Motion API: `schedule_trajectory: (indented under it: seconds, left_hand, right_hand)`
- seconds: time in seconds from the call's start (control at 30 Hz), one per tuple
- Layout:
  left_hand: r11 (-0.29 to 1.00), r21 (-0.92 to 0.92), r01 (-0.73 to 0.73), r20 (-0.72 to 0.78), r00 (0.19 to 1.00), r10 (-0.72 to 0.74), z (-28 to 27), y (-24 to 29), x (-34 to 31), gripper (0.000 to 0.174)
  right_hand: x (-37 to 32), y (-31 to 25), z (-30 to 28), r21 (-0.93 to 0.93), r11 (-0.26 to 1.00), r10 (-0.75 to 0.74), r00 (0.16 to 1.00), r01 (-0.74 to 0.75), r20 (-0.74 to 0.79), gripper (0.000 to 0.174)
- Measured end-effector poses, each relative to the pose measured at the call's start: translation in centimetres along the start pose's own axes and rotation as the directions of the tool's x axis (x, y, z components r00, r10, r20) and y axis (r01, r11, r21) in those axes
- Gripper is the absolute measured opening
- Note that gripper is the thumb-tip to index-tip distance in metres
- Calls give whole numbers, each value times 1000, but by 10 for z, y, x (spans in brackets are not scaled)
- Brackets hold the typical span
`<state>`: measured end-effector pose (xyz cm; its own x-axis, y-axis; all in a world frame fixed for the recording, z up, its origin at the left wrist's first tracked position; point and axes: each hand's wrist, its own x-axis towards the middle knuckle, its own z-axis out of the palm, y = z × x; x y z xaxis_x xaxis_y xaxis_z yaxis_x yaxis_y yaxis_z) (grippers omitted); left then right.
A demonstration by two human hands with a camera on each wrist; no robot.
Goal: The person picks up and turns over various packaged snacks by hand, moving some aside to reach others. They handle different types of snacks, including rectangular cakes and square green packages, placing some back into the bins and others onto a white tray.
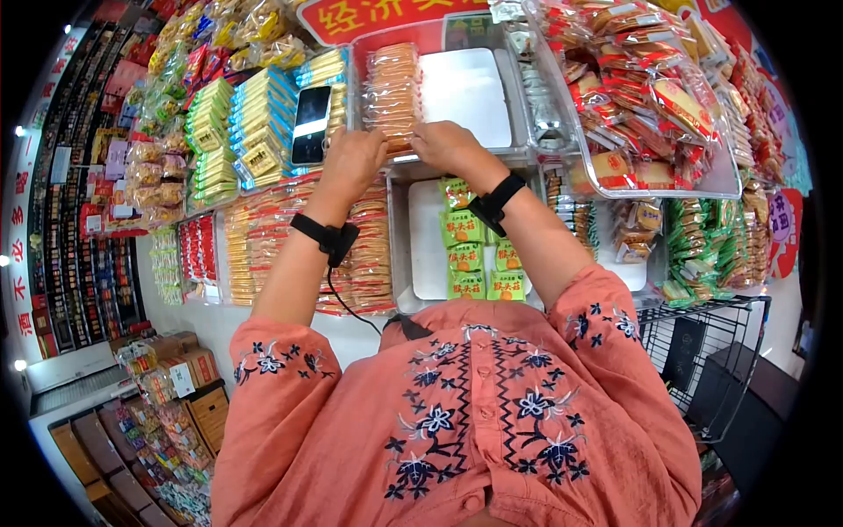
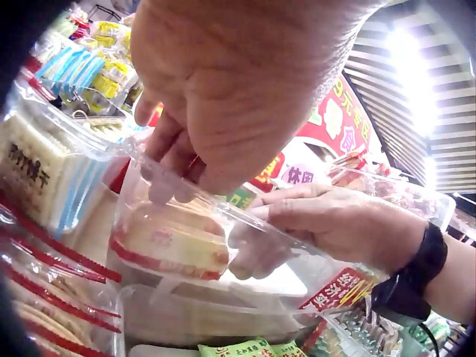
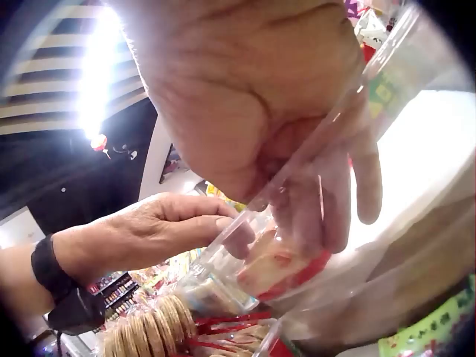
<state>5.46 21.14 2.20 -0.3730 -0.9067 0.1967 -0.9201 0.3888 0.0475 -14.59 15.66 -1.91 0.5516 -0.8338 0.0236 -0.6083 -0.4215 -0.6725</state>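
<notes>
In the head view, a row of wrapped cakes (image 1: 392, 83) fills the left side of a clear plastic bin (image 1: 520, 88), beside a white liner (image 1: 465, 92). My left hand (image 1: 356, 165) and right hand (image 1: 450, 147) reach over the front wall at the row's near end. The left wrist view shows the nearest wrapped cake (image 2: 175, 242), pale with a red-edged wrapper, through the clear wall. Curled fingers of the left hand hold its left part, while the right hand (image 2: 335, 223) pinches its right end. Fingers partly cover the same cake (image 3: 279, 268) in the right wrist view.
A phone (image 1: 312, 125) lies on blue-striped biscuit packs (image 1: 263, 119) left of the bin. Below sits another bin with green packets (image 1: 465, 257). A large tub of red-wrapped cakes (image 1: 645, 105) stands at right, above a black wire cart (image 1: 711, 351).
</notes>
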Motion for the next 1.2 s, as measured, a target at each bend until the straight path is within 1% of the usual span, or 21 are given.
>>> schedule_trajectory:
  seconds: [0.07,0.17,0.3,0.37,0.4,0.47,0.57,0.6,0.67,0.7,0.77,0.8,0.87,0.97,1.0,1.07,1.1,1.17,1.2]
  left_hand:
    - [999,-43,11,-24,1000,-12,1,1,-4,18]
    - [997,-79,-16,-120,993,6,4,4,-10,21]
    - [999,-30,-20,-140,990,16,-3,12,-18,22]
    - [999,-10,-43,-149,988,41,-3,13,-21,22]
    - [999,-30,-32,-131,991,27,-3,13,-22,22]
    - [998,-68,-8,-96,995,2,-3,12,-23,22]
    - [997,-77,-24,-142,990,13,0,12,-23,23]
    - [997,-83,-1,-133,991,-10,-3,13,-20,23]
    - [994,-95,45,-113,992,-56,-13,15,-12,24]
    - [995,-98,34,-137,989,-47,-11,13,-7,25]
    - [995,-101,15,-187,982,-34,-5,5,7,29]
    - [996,-89,26,-177,983,-41,-1,1,13,31]
    - [997,-66,43,-159,986,-53,12,-6,25,36]
    - [1000,-19,24,-205,978,-27,29,-10,35,40]
    - [999,2,45,-141,989,-45,30,-10,36,41]
    - [995,50,82,-13,997,-82,33,-12,37,42]
    - [995,61,82,-21,997,-81,35,-11,36,42]
    - [993,82,84,-35,996,-82,38,-8,29,42]
    - [991,79,108,-16,994,-107,36,-7,28,42]
  right_hand:
    - [0,3,0,15,1000,-22,1000,22,20,30]
    - [0,7,3,20,999,-33,999,33,16,33]
    - [-2,4,-2,6,1000,-4,1000,4,30,34]
    - [0,6,-2,15,999,-46,998,45,37,34]
    - [1,6,-3,19,998,-66,997,65,39,34]
    - [-2,5,-6,43,997,-61,998,60,23,33]
    - [0,7,-3,70,996,-51,999,50,4,33]
    - [0,6,-3,78,996,-45,999,45,-1,33]
    - [0,3,-3,72,997,12,999,-10,-31,31]
    - [0,1,-3,68,997,39,998,-36,-45,30]
    - [-3,0,-3,96,994,67,994,-58,-92,28]
    - [-4,-1,-2,110,992,80,990,-67,-114,28]
    - [-5,-3,-2,92,990,115,986,-104,-118,28]
    - [-5,-4,-2,72,984,169,978,-161,-124,27]
    - [-4,-6,-3,67,982,186,974,-179,-126,27]
    - [-6,-9,-5,-1,987,162,983,-163,-86,26]
    - [-7,-11,-5,-35,988,151,986,-154,-65,26]
    - [-6,-13,-6,-37,988,152,988,-153,-38,27]
    - [-5,-13,-6,-38,988,151,988,-152,-25,27]
